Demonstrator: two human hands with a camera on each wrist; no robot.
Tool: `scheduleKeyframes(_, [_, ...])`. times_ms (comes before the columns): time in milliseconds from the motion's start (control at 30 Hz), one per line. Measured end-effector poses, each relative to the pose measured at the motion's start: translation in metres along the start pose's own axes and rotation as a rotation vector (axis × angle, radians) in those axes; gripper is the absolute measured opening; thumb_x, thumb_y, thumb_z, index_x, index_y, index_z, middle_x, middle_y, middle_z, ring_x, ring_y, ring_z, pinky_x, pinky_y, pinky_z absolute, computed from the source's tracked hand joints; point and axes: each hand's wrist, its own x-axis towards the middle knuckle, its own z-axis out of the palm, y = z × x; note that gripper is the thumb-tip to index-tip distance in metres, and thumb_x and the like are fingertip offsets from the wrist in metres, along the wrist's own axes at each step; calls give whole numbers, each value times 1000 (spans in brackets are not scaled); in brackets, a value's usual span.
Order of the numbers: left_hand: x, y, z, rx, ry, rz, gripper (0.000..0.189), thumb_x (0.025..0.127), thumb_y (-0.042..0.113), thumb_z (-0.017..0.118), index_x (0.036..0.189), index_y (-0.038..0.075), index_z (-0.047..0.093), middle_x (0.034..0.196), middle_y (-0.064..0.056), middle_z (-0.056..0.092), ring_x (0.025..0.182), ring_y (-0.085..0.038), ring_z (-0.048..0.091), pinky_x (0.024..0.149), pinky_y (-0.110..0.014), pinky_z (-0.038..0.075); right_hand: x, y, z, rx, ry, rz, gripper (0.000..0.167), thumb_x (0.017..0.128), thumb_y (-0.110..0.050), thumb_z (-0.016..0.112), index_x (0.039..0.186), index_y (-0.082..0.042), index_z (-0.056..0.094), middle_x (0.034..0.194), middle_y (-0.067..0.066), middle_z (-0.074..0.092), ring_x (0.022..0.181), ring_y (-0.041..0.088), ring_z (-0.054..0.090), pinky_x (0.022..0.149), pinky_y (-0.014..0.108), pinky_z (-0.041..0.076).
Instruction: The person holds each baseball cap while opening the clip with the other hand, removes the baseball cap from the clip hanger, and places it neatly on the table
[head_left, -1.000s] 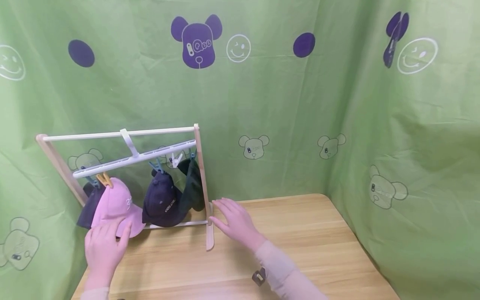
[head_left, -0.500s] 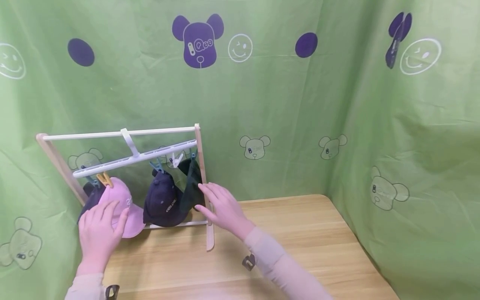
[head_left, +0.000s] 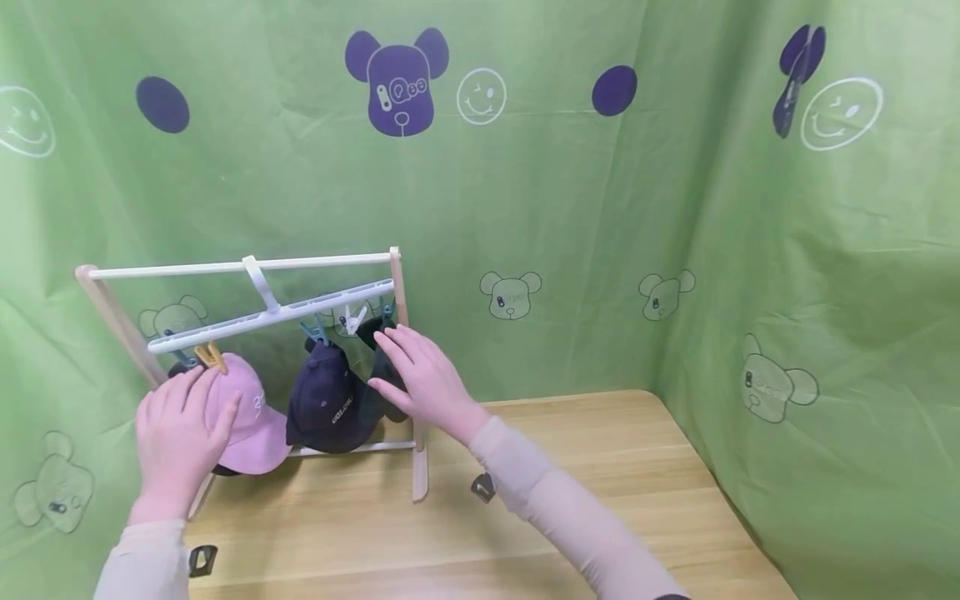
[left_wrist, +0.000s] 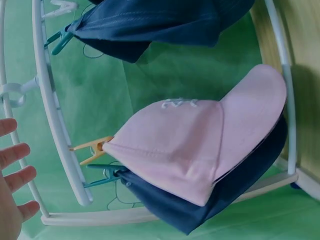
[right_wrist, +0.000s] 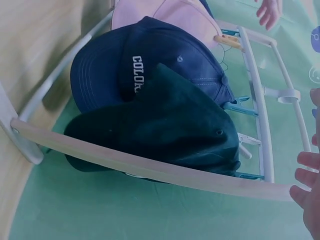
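A white clip hanger (head_left: pixel 273 317) hangs from the top rail of a small wooden rack (head_left: pixel 101 304), with several caps pegged along it. A pink cap (head_left: pixel 251 433) hangs from a yellow peg (left_wrist: pixel 95 150), overlapping a navy cap (left_wrist: pixel 167 205) behind it. Further right are a navy cap with white lettering (head_left: pixel 322 408) and a dark green cap (right_wrist: pixel 165 130). My left hand (head_left: pixel 176 437), fingers spread, is in front of the pink cap's left side. My right hand (head_left: pixel 431 379), fingers extended, overlaps the green cap and the rack's right post. Neither hand grips anything.
A white peg (head_left: pixel 352 321) without a cap is clipped between the lettered and green caps. The rack stands on a wooden table (head_left: pixel 600 483) at the left. Green patterned curtain (head_left: pixel 555 183) encloses the back and sides.
Both hands have risen along the rack; the left hand has moved up and left off the pink cap's brim, the right hand up and left over the right post. The caps hang as before.
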Motion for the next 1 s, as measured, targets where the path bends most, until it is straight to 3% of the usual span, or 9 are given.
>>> scheduleKeyframes(133, [11,-3,-5,1,-13,-16,71,95,63,38,129,4,59,128,-26,59,117,-48,50,100,-66,35,14,5,1,-16,16,-12,65,91,-46,62,141,-7,49,140,13,55,134,30,49,117,38,35])
scheduleKeyframes(367, [30,-8,-12,-4,-96,-79,57,91,43,56,139,13,52,142,-25,49,131,-46,42,110,-69,25,43,10,-7,-12,34,-35,66,92,-46,62,141,-5,48,140,15,54,136,30,46,117,39,35])
scheduleKeyframes(633, [56,-7,-17,12,-232,-134,60,97,48,48,150,21,37,153,-23,36,142,-46,30,114,-69,17,72,19,-15,-23,2,-49,67,93,-46,60,143,-5,45,144,17,50,139,31,42,118,40,33])
scheduleKeyframes(800, [73,-14,-18,42,-252,-140,63,98,47,46,152,18,32,154,-26,31,142,-49,27,112,-71,18,91,24,-18,-47,-38,-89,69,94,-45,59,146,-3,41,147,19,46,141,33,40,120,42,30])
scheduleKeyframes(1000, [91,-22,-20,68,-321,-170,66,99,50,40,155,20,22,159,-26,20,145,-50,18,112,-72,14,109,23,-12,-132,-140,-112,72,96,-50,53,149,-4,35,150,17,43,144,32,35,122,40,24])
